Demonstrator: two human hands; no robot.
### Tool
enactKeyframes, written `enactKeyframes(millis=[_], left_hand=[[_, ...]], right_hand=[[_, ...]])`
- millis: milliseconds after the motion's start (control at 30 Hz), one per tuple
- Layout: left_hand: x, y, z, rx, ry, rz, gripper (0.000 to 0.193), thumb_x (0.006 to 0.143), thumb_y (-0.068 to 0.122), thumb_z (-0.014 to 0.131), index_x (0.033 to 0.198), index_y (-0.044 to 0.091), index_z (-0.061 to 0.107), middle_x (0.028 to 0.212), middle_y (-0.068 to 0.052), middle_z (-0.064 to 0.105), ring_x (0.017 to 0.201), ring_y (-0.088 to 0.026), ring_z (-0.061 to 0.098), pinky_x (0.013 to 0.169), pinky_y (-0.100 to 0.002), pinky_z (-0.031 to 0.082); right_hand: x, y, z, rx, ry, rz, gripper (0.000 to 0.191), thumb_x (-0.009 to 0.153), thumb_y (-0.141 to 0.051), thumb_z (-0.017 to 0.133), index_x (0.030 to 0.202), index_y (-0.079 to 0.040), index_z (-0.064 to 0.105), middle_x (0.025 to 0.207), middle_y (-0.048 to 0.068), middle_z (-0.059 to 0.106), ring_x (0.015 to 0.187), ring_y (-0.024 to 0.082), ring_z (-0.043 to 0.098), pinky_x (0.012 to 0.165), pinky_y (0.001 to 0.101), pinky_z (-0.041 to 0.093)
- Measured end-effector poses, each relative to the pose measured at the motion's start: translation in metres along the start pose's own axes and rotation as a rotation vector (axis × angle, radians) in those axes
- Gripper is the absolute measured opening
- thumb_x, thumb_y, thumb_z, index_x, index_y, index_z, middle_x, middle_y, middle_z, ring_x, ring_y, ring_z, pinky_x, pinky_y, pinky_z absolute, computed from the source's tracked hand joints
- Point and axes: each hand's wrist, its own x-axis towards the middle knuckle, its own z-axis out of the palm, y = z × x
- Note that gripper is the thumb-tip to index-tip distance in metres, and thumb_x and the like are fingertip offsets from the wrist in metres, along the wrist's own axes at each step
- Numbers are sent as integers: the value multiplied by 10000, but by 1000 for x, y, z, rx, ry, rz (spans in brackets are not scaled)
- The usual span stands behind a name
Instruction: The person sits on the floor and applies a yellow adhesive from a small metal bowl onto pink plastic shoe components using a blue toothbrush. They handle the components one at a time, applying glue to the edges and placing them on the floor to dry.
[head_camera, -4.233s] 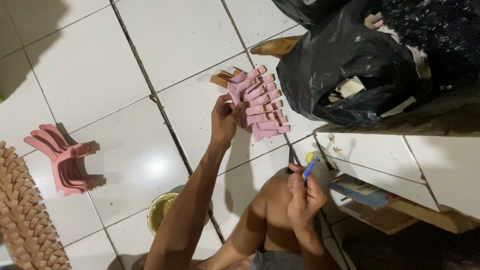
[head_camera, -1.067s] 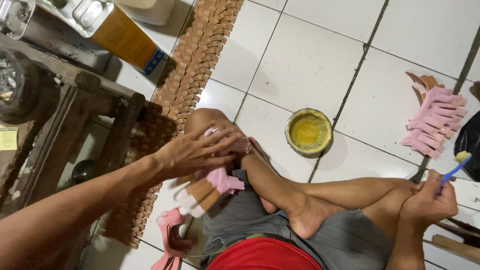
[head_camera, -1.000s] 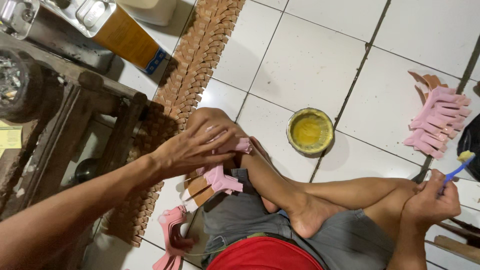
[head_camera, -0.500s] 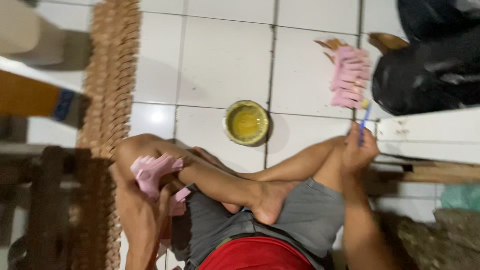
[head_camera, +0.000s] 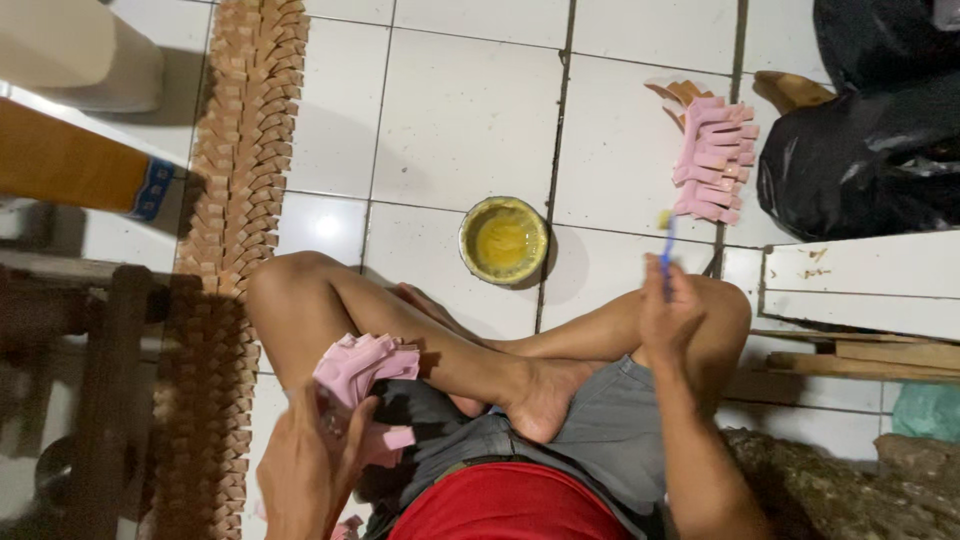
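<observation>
Left hand is closed round a bundle of pink-coated wooden pieces by the left knee; we count several sticking out of the grip, loosely fanned. Right hand rests on the right knee, pinched shut on a thin blue-handled brush with a yellow-loaded tip pointing up and away. Small round bowl of yellow glue or paint sits on the white tile floor between the knees. Finished pink pieces lie fanned beside the black plastic bag.

Risks as we judge them: fanned bundle slips from the grip; wet brush tip drips on the leg; foot knocks the bowl.
</observation>
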Motion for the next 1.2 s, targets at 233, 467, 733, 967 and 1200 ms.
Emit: enactKeyframes(millis=[233, 467, 733, 967, 1200], left_hand=[[-7, -1, -1, 63, 73, 35, 276, 893, 386, 698, 807, 124, 694, 791, -92, 722, 643, -352, 696, 579, -466, 536], [-3, -16, -7, 12, 47, -23, 264, 881, 366, 716, 831, 109, 685, 761, -100, 702, 707, -345, 694, 660, -479, 537], [-1, -4, 13, -134, 80, 76, 309, 881, 363, 725, 803, 72, 656, 735, -154, 671, 666, -381, 656, 592, -483, 520], [-11, 5, 5, -117, 252, 173, 226, 895, 275, 716, 842, 71, 634, 749, -121, 659, 678, -348, 647, 555, -486, 500], [-9, 12, -49, -164, -33, -242, 295, 907, 260, 689, 1133, 88, 611, 728, -112, 696, 659, -318, 700, 605, -453, 531]], right_hand=[[-13, -11, 18, -17, -127, -11, 222, 1031, -190, 659, 1094, 7, 742, 690, -50, 574, 636, 22, 512, 565, 206, 410], [-13, -7, 16, -16, -84, 63, 220, 1036, -192, 670, 1041, 11, 755, 686, -44, 555, 631, 27, 480, 569, 204, 387], [-15, -12, 17, 178, -200, 96, 252, 1079, -179, 607, 1228, 1, 701, 732, -54, 550, 658, 17, 474, 588, 187, 372], [-65, -71, 58, 276, -597, 263, 308, 1087, -187, 542, 1289, -8, 689, 763, -43, 587, 612, 11, 422, 535, 181, 329], [-103, -124, 87, 291, -923, 303, 310, 987, -147, 646, 1230, 36, 706, 844, -21, 681, 754, 36, 600, 682, 196, 491]])
